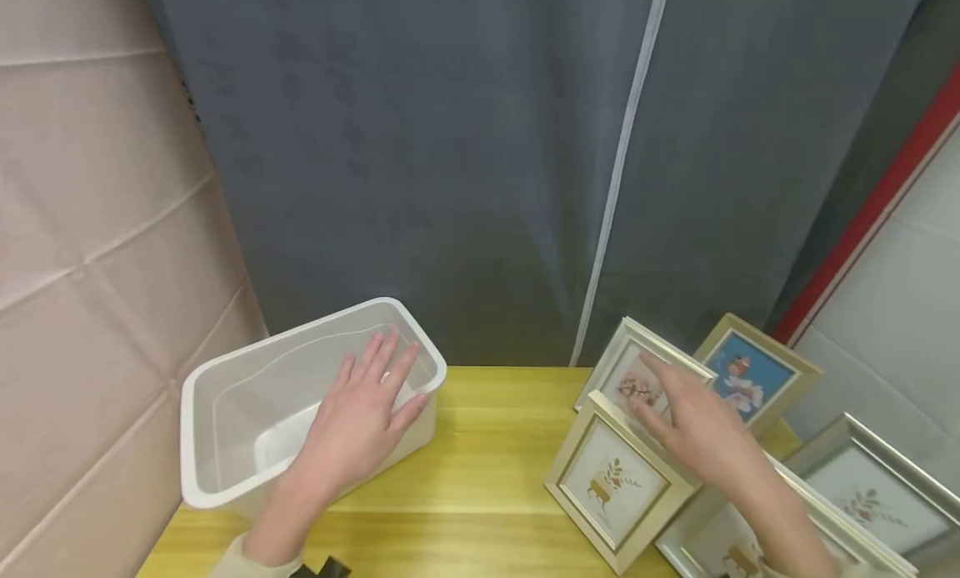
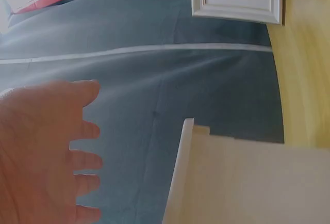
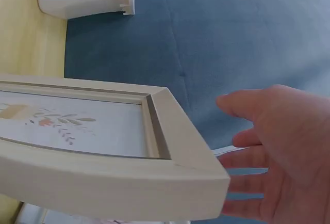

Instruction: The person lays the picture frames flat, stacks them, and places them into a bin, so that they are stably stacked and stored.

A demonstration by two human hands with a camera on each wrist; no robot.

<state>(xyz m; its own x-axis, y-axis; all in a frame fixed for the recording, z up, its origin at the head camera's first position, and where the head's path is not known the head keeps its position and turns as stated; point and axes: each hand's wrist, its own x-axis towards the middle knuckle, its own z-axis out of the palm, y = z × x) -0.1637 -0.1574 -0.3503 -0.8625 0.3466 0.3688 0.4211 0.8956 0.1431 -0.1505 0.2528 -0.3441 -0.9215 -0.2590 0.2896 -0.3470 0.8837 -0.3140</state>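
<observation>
My left hand (image 1: 360, 419) hovers over the right side of a white plastic bin (image 1: 197, 444), fingers straight and spread, holding nothing. In the left wrist view, the same hand (image 2: 46, 152) is beside and above the bin's rim (image 2: 180, 167). My right hand (image 1: 701, 428) reaches over a group of picture frames, its thumb apart from the fingers. Closest to it is a cream frame with a deer-and-leaf print (image 1: 611, 482). The right wrist view has that frame's corner (image 3: 196, 167) right by my fingers (image 3: 242, 159). Behind stands a white frame with pink blossoms (image 1: 630, 378).
A gold frame with a blue picture (image 1: 750, 378) stands at the back right. A silver frame (image 1: 873, 486) and another frame lie partly under my right forearm. The yellow wood table (image 1: 480, 444) meets a grey curtain (image 1: 420, 161) behind and a pinkish cloth wall (image 1: 97, 311) at left.
</observation>
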